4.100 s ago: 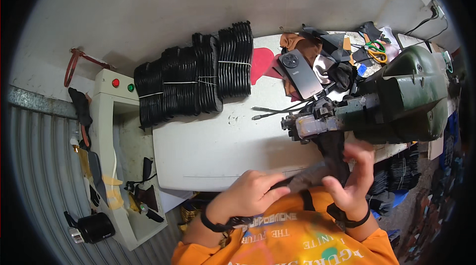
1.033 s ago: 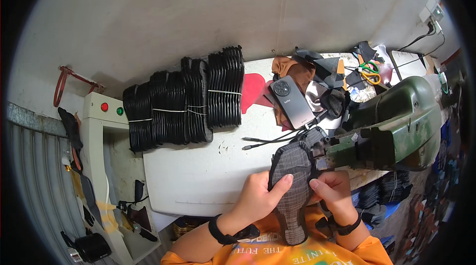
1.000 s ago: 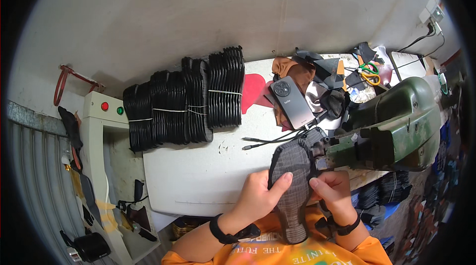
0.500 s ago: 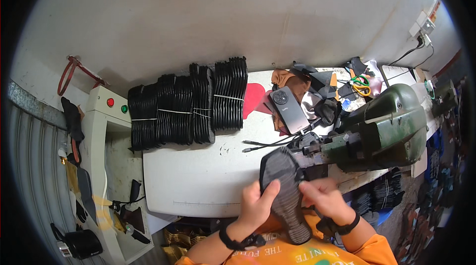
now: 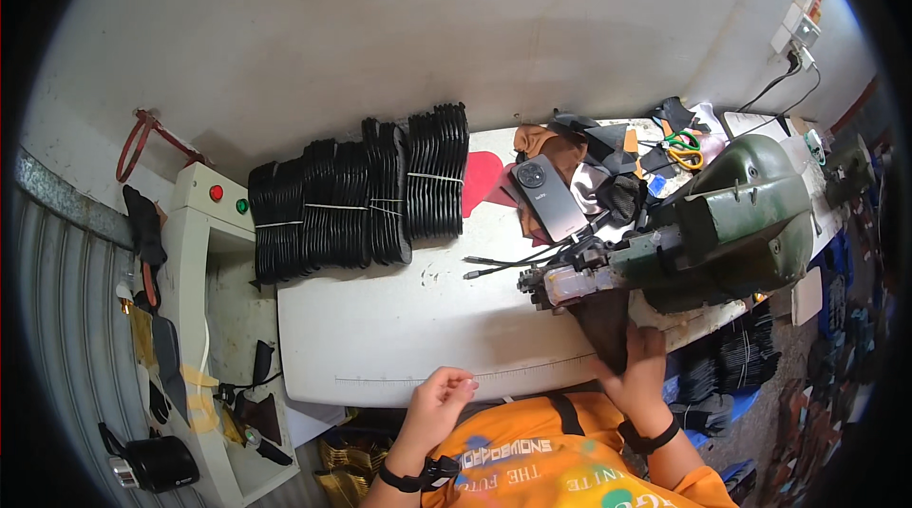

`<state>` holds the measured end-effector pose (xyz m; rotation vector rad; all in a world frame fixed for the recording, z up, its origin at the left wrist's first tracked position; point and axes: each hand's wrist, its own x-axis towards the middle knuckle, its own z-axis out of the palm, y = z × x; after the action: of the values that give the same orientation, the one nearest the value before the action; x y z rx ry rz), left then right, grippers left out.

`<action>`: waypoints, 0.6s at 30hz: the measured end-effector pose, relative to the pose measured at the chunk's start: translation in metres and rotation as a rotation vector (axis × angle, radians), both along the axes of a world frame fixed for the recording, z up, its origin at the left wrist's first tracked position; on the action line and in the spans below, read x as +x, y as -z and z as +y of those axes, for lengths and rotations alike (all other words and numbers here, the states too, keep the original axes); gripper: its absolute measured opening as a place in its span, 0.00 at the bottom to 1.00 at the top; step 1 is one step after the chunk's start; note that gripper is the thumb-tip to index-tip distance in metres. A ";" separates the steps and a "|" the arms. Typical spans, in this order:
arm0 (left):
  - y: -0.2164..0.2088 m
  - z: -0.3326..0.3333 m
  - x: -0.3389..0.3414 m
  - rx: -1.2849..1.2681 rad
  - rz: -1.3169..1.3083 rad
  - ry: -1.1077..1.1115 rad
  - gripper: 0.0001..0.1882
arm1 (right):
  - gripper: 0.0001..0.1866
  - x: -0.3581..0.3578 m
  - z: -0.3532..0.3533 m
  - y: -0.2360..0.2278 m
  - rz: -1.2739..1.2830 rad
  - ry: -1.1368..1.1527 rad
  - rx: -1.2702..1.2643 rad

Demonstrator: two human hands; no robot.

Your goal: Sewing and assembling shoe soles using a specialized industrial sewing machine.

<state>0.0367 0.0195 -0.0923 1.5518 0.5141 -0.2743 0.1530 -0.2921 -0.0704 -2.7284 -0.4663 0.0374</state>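
One dark shoe piece (image 5: 603, 328) sits under the green machine (image 5: 731, 223) at the tabletop (image 5: 399, 337) front edge; your right hand (image 5: 641, 375) grips it, your left hand (image 5: 439, 404) hovers loosely curled, empty, well apart.

Head view: single fisheye, looking down.
We look steeply from above, close over our white worktable (image 5: 399, 337), edges bending rimward.

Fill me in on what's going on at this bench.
A person in an orange shirt sits at a white table. Their right hand holds a dark shoe piece up under the head of a green sewing machine. The left hand rests empty at the table's near edge. Bundled black soles line the back.
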 end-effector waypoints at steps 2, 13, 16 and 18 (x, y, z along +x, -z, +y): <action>0.000 0.003 0.000 -0.217 0.012 -0.154 0.12 | 0.48 0.011 -0.012 0.022 -0.090 0.051 0.005; 0.004 0.003 0.000 -0.170 -0.099 -0.169 0.10 | 0.47 0.038 -0.005 0.022 0.211 0.089 0.176; 0.007 -0.002 -0.003 -0.194 -0.085 -0.184 0.11 | 0.48 0.022 0.013 0.019 -0.081 0.047 -0.040; 0.008 -0.003 -0.005 -0.151 -0.080 -0.184 0.11 | 0.47 0.013 0.023 0.006 0.281 0.221 0.210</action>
<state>0.0318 0.0161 -0.1002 1.3532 0.5565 -0.1065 0.1660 -0.2691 -0.0761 -2.4986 -0.0822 0.2920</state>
